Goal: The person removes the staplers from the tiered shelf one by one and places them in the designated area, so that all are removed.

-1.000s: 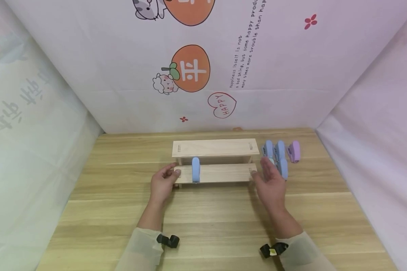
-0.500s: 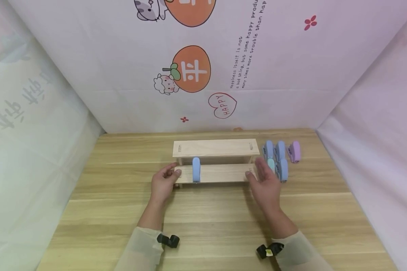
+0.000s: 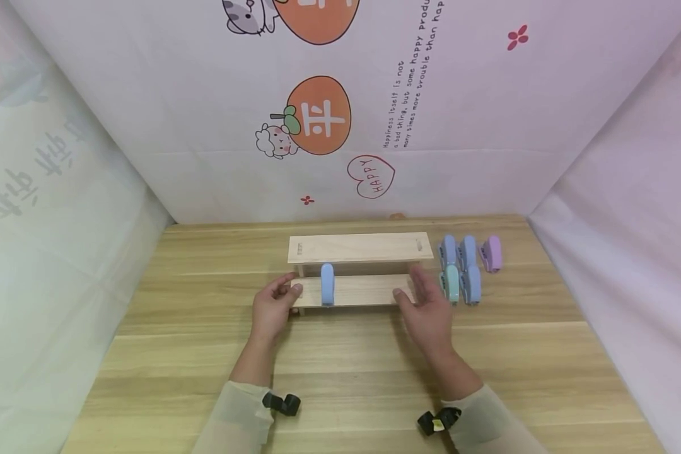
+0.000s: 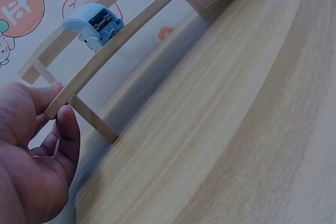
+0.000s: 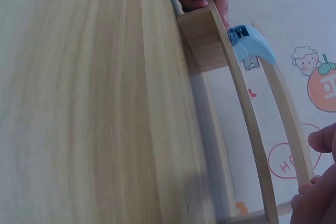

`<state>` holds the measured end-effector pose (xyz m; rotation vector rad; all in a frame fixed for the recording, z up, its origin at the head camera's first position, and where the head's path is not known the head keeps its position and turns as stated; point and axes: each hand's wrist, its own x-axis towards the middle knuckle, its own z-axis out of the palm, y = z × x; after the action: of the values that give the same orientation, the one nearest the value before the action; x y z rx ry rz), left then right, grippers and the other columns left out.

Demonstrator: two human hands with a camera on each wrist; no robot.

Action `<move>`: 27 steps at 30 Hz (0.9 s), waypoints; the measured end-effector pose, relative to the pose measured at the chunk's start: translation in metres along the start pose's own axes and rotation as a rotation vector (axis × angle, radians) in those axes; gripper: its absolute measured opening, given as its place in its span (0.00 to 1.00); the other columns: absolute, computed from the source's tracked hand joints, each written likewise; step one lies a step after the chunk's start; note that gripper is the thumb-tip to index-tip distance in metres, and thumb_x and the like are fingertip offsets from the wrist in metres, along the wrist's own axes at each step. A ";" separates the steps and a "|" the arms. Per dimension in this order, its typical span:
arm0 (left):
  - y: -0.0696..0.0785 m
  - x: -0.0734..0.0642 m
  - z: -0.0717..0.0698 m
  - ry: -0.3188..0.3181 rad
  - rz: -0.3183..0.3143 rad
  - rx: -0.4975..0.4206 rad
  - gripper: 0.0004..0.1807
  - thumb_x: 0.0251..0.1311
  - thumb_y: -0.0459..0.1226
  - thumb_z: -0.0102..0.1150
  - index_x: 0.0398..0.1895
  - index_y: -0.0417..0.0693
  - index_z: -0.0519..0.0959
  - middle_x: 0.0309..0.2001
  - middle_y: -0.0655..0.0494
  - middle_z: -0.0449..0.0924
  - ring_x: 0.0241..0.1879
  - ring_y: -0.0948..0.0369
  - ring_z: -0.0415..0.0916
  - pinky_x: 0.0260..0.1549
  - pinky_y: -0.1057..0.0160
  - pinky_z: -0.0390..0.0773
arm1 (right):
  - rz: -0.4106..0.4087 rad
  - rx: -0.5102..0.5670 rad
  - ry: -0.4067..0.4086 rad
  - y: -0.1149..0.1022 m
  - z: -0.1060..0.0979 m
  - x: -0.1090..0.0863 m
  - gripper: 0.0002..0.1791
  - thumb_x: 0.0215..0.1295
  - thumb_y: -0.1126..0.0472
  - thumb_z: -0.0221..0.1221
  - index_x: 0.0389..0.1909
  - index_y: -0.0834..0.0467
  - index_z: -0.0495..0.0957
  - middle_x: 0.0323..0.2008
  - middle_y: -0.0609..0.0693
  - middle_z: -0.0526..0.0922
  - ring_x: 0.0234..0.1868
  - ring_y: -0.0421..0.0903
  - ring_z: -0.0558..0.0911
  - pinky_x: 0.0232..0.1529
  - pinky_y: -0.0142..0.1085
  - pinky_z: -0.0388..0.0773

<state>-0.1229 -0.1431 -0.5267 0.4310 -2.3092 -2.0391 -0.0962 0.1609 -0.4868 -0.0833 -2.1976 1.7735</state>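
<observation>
A two-tier wooden rack [image 3: 369, 291] stands on the table, its lower board in front of the raised back board. One light-blue mini stapler [image 3: 327, 285] sits upright toward the left of the lower board. At that board's left end, my left hand [image 3: 271, 310] pinches the edge, thumb on top and fingers below, as the left wrist view shows. My right hand [image 3: 431, 318] hovers over the lower board's right end, thumb and fingers spread and holding nothing. Whether it touches the wood I cannot tell. Just right of it stands a mint-green mini stapler [image 3: 451, 285].
Beside the rack's right end are several more mini staplers: blue ones [image 3: 468, 250] in two rows and a purple one [image 3: 492, 253] farthest right. A printed white cloth [image 3: 459, 183] hangs behind the wood-grain table [image 3: 352, 378], with white cloth on both sides too.
My right hand has moved left, from the staplers and the board's right tip to farther in over the lower board, uncovering the mint-green stapler. My left hand keeps its place.
</observation>
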 end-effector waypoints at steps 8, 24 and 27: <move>-0.002 0.001 -0.001 -0.009 0.002 -0.035 0.22 0.64 0.44 0.73 0.60 0.52 0.84 0.44 0.47 0.80 0.41 0.55 0.79 0.32 0.62 0.89 | 0.012 0.025 -0.041 -0.004 0.018 -0.005 0.35 0.64 0.69 0.69 0.72 0.62 0.70 0.72 0.56 0.72 0.73 0.52 0.71 0.71 0.31 0.67; 0.001 0.000 0.000 -0.012 -0.004 -0.046 0.21 0.65 0.42 0.72 0.60 0.51 0.84 0.45 0.46 0.81 0.42 0.52 0.80 0.32 0.62 0.89 | -0.042 -0.029 -0.154 -0.011 0.045 -0.016 0.38 0.64 0.65 0.71 0.74 0.61 0.68 0.73 0.52 0.71 0.75 0.47 0.68 0.72 0.26 0.63; 0.001 0.000 0.000 -0.009 -0.008 -0.040 0.21 0.65 0.43 0.72 0.60 0.52 0.84 0.45 0.46 0.81 0.42 0.53 0.80 0.33 0.62 0.89 | -0.044 -0.031 -0.173 -0.013 0.050 -0.017 0.38 0.64 0.66 0.71 0.74 0.61 0.68 0.73 0.53 0.70 0.75 0.47 0.68 0.73 0.26 0.62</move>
<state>-0.1227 -0.1427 -0.5261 0.4301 -2.2709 -2.0912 -0.0919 0.1065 -0.4872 0.1150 -2.3270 1.7836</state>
